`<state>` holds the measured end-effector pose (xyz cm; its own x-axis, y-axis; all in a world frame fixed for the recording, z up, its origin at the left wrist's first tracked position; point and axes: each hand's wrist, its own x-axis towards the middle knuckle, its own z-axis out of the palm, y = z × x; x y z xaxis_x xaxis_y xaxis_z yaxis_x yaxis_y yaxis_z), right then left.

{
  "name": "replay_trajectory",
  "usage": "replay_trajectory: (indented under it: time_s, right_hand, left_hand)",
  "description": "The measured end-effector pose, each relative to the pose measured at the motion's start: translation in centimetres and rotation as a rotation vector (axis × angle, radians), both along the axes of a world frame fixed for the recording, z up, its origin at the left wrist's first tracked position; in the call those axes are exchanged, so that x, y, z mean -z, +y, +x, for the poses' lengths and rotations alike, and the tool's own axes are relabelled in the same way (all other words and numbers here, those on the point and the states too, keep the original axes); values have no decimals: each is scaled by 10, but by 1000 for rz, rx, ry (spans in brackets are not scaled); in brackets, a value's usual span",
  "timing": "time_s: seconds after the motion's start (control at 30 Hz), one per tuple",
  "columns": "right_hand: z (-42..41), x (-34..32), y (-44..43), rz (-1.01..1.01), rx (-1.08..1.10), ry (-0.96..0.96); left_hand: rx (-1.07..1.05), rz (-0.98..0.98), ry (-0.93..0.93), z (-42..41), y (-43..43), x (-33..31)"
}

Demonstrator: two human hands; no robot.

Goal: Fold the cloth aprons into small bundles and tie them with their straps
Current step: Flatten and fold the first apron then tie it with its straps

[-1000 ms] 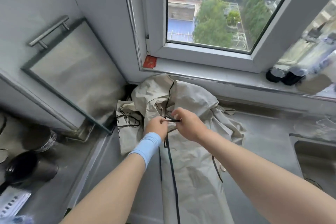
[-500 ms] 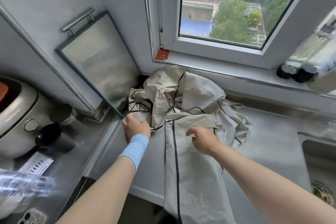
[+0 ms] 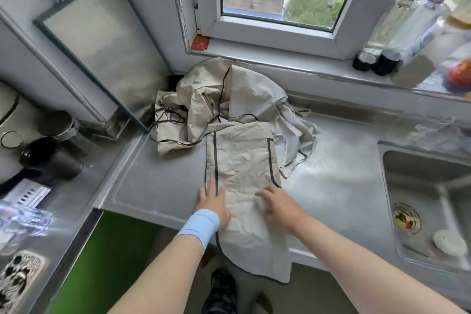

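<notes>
— Where is the apron [image 3: 242, 158]?
— It lies flat on the desk [image 3: 158, 186]. Its near end hangs over the edge.
— What do the 2 hands do?
— The left hand [image 3: 212, 202] lies flat on the apron with straight fingers, holding nothing. The right hand [image 3: 279, 205] rests on it just beside. Its fingers look flat too, but they are blurry.
— And behind?
— A pile [image 3: 244, 94] of cloth touches the apron, under the window [image 3: 277, 25].

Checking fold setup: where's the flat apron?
Head view, centre: flat apron lies on the counter, left of the sink, left hand and right hand on it.
</notes>
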<state>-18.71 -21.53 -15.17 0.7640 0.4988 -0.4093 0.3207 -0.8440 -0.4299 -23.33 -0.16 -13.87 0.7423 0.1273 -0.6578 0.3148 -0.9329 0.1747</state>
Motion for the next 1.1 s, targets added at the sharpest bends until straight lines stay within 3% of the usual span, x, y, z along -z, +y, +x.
replay_trajectory:
  time_s: [0.13, 0.23, 0.3, 0.4, 0.53, 0.67, 0.77, 0.83, 0.97, 1.1]
  right_hand:
    - [-25, 1, -5, 96, 230, -71]
    - [-37, -3, -7, 9, 349, -59]
    - [-41, -7, -6, -136, 264, -59]
    - [-48, -8, 3, -256, 85, -27]
    - [-59, -7, -3, -266, -101, -62]
    - [-78, -11, -29, -153, -332, -123]
    - [-88, -6, -43, -280, -537, -158]
    - [-90, 1, -44, -378, -619, -262]
    - [-92, 9, -30, -369, -688, -420]
    - [-83, 13, -14, -53, -592, -481]
  left_hand:
    - [-233, -87, -167, -11, 6, -5]
    - [-125, 13, -298, -24, 6, -8]
    - [29, 3, -379, -30, -2, -11]
    - [133, -35, -242, -37, -20, -14]
    - [30, 27, -32, -47, -11, -4]
    - [80, 208, -53, -52, 0, 1]
    - [21, 253, -60, -53, -7, -2]
    - [-31, 231, -98, -53, -14, -5]
    - [35, 66, -225, -59, -26, -12]
    - [-1, -187, -316, -68, -25, -27]
